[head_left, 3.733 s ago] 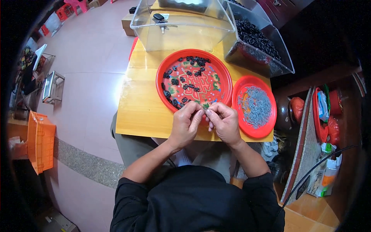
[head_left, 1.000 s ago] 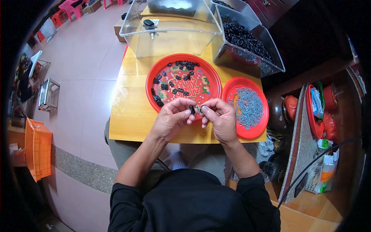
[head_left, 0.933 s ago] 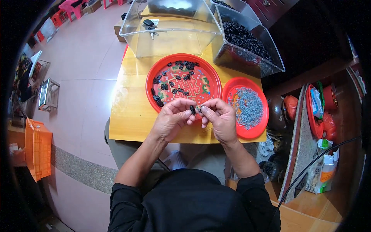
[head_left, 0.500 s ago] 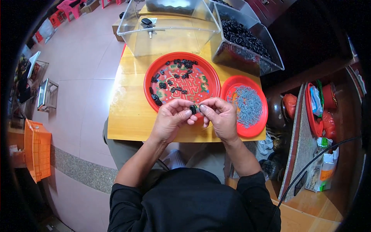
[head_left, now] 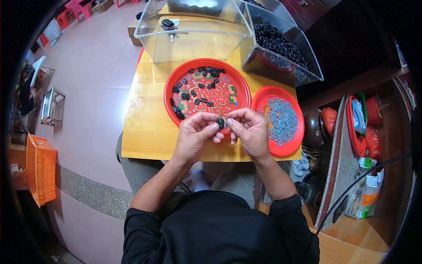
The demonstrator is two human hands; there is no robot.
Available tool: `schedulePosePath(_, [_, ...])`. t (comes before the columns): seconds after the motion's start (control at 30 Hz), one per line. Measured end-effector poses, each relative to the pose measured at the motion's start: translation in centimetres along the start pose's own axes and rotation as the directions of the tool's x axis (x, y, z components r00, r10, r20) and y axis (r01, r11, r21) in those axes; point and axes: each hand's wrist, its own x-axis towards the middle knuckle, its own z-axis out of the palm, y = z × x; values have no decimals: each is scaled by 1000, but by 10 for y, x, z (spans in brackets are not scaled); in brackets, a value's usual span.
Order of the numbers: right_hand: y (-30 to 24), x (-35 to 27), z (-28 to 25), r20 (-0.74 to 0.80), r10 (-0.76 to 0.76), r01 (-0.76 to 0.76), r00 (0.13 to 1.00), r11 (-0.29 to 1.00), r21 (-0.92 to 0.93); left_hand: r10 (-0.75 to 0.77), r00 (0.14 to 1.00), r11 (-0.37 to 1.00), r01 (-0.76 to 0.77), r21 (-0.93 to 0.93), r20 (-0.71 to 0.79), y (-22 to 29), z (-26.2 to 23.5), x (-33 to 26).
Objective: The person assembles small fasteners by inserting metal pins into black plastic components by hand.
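Both hands have stayed almost where they were half a second ago, only the view has shifted a little. Left hand (head_left: 195, 134) and right hand (head_left: 249, 132) meet above the near edge of the wooden worktop (head_left: 147, 127), and together they pinch a small black part (head_left: 220, 122) between the fingertips; the other fingers are curled in. Just behind the hands lies a big red plate (head_left: 173, 83) with more black parts scattered on its patterned bottom. To the right of it, a smaller red plate (head_left: 296, 132) carries a heap of thin grey metal pieces. Farther back stand a clear plastic box (head_left: 193, 37) and a second clear bin (head_left: 281, 53) full of black parts.
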Motion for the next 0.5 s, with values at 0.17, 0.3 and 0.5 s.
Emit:
schedulePosePath(0.17, [0,-2,5,-39,-8,7,999,1000,-22,54,998,997,-53,53,-18,-1,1,-2])
schedulePosePath(0.3, [3,-3,7,-87,-34,35,996,999,5,80,996,994,-77,77,-28,-1,5,-3])
schedulePosePath(0.5, [6,-6,11,-114,-59,61,992,998,16,94,995,994,-92,58,-33,-1,7,-8])
